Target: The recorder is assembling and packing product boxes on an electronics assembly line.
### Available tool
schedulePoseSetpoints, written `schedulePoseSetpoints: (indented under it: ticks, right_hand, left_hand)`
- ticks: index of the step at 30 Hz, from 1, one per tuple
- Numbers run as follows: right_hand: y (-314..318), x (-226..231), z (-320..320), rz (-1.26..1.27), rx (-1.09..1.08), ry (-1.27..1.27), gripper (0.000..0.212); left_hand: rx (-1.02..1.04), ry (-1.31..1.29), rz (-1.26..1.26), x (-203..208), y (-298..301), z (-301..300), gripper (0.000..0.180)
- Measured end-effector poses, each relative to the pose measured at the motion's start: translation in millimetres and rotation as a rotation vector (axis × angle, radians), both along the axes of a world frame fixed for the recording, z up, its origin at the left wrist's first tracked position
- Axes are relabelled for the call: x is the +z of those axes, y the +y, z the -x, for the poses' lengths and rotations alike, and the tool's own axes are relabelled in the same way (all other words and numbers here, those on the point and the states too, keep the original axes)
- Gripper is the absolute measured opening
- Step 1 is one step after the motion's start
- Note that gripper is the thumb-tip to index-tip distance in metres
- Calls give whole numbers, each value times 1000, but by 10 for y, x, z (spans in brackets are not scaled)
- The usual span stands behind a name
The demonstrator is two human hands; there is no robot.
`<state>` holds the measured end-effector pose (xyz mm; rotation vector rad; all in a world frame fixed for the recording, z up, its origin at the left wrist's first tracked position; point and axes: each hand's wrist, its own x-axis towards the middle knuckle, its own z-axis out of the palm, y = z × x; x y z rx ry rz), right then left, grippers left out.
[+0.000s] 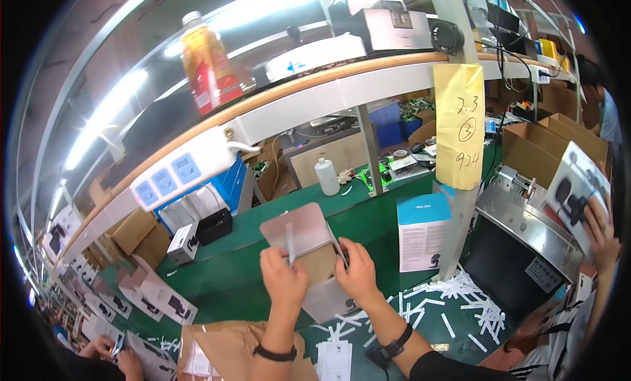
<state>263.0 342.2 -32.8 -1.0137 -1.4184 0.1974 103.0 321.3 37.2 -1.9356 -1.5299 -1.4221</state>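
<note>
An open carton [325,305] stands in front of me on the green bench, its light lid flap [309,226] raised and brown cardboard showing inside. My left hand [284,279] is closed at the lid's left side, its fingertips pinching the lower end of a thin white strip [290,240] that lies against the flap. At the right wall of the carton, my right hand [358,272] grips the side edge between thumb and fingers. The carton's lower part is partly covered by my right forearm.
Loose white strips [486,315] litter the bench. A brown paper bag [227,341] and printed sheets [334,361] lie near me. A blue-topped box [424,233] stands by the post. Co-workers' hands hold boxes at right [597,230] and lower left [129,364]. Above runs a shelf [296,92].
</note>
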Motion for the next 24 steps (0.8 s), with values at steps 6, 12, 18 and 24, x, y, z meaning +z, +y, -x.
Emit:
schedulePoseSetpoints:
  ticks: [6, 12, 18, 24]
  right_hand:
    - [2, 69, -11, -185, -74, 30, 42]
    - [115, 146, -137, -241, 6, 119, 38]
    - [213, -15, -340, -343, 107, 27, 51]
    - [144, -91, -334, -390, 221, 47, 50]
  left_hand:
    - [124, 1, 128, 68, -148, -19, 68]
    - [-47, -73, 129, -137, -55, -92, 84]
    - [-83, -106, -134, -382, 112, -43, 68]
    - [-72, 12, -19, -352, 81, 128, 46]
